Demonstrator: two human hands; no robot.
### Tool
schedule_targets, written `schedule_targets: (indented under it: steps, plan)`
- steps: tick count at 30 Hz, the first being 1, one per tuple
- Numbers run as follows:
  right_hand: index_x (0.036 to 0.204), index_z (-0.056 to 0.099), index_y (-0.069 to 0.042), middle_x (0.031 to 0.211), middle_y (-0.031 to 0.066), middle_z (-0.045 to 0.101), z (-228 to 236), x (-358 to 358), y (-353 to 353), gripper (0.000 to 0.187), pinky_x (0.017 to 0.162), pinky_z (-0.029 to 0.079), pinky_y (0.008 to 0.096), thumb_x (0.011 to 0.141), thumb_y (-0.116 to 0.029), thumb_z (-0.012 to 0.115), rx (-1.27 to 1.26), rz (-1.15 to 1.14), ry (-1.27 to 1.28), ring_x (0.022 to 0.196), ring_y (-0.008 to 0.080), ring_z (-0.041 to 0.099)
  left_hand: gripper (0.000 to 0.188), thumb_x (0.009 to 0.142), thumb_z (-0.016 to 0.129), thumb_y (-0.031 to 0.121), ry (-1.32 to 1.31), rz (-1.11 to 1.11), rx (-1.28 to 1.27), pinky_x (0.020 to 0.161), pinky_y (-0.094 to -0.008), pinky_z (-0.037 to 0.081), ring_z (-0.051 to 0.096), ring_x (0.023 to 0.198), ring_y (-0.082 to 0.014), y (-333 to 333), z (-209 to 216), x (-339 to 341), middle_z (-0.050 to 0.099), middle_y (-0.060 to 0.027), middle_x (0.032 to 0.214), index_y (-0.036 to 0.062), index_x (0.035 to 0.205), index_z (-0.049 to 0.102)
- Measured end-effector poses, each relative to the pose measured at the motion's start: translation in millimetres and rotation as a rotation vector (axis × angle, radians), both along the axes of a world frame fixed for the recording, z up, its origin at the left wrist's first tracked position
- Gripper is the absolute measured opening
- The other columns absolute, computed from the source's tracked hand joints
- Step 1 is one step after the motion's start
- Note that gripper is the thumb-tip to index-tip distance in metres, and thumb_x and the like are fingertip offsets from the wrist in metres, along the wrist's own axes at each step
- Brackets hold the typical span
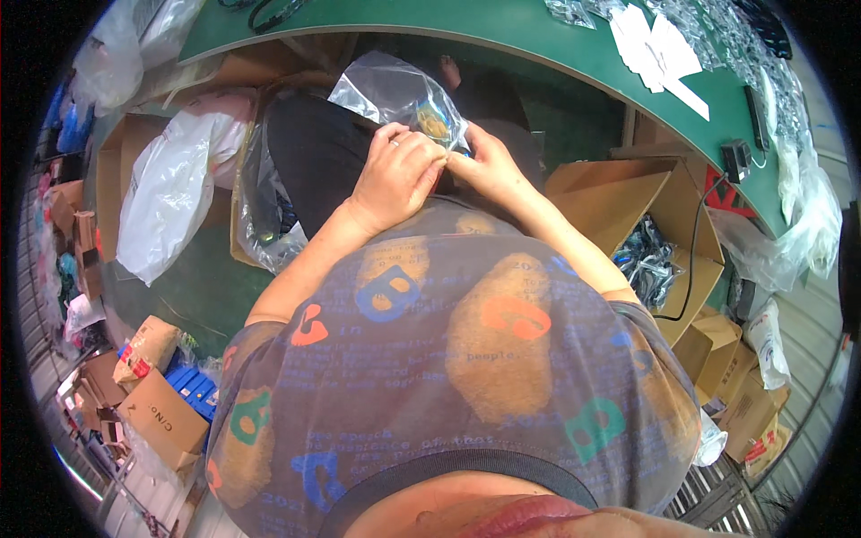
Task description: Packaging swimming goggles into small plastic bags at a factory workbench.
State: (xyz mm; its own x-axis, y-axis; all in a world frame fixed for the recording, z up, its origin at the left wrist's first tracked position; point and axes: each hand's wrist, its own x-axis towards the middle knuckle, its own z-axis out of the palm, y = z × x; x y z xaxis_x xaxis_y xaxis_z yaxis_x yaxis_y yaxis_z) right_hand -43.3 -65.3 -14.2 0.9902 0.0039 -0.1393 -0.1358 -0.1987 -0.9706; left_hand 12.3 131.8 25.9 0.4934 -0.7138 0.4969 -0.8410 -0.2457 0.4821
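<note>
Above my lap, both hands pinch the gathered end of a clear plastic bag (pixel 386 82). Inside the bag some small yellowish and blue things (pixel 434 121) show through, too unclear to name. My left hand (pixel 399 175) is closed at the bag's near edge, its fingers curled. Beside it, almost touching, my right hand (pixel 489 166) closes on the same edge with thumb and fingers. The fingertips partly hide the bag's edge.
A green table (pixel 502 25) curves across the far side, bearing white paper slips (pixel 650 49), clear packets and a black power adapter (pixel 736 161). An open cardboard box (pixel 610 193) at right holds dark bagged things (pixel 647 260). At left, a white plastic bag (pixel 179 184) drapes over another carton.
</note>
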Motion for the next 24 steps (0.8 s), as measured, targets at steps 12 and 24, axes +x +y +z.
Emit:
schedule_targets:
  steps: [12,24]
  plan:
    - [0.127,0.061,0.000,0.110,0.0063,0.068,14,6,6,0.044,0.089,0.052,0.0307,0.093,-0.023,0.076,0.568,0.222,0.378,0.098,0.0142,0.064,0.034,0.099,0.071,0.024,1.480,-0.028,-0.410,0.084,-0.0331,0.059,0.069,0.103,-0.0190,-4,-28,19,0.072,-0.0108,0.115,0.0002,0.124,0.066]
    - [0.160,0.029,-0.012,0.120,0.0078,0.068,3,-1,-11,0.088,0.082,0.055,0.0327,0.089,-0.017,0.080,0.356,0.129,0.319,0.112,0.0159,0.065,0.036,0.100,0.070,0.033,1.922,-0.032,-0.598,0.102,-0.0414,0.053,0.067,0.111,-0.0227,3,-73,36,0.070,-0.0104,0.116,0.0059,0.123,0.064]
